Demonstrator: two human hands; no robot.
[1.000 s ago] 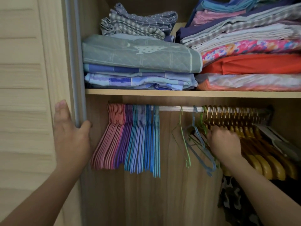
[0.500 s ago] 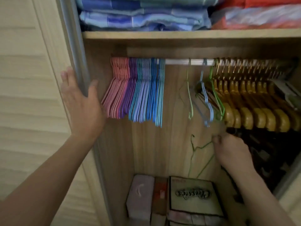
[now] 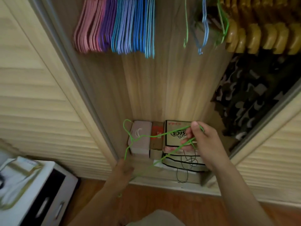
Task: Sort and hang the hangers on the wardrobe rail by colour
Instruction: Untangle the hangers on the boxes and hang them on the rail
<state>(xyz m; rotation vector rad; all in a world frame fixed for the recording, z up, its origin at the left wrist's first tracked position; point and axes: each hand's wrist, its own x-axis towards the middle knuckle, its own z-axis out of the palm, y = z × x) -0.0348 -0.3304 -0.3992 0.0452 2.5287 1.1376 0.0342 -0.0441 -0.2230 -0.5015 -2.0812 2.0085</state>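
Between both hands, low before the wardrobe floor: one green hanger (image 3: 147, 136), off the rail. Right hand (image 3: 203, 144) pinches its shoulder wires; left hand (image 3: 123, 170), which gripped the door frame a second ago, has now come down to the hanger's lower end, grip unclear. Well above the hands, pink, purple and blue hangers (image 3: 114, 25) hang grouped; loose green and blue hangers (image 3: 203, 25) remain mixed beside the wooden ones. Likely next: rehang with the greens.

Both forearms are bare, with no sleeves, watch or rings visible on the left hand (image 3: 124, 168) or the right hand (image 3: 204, 144)
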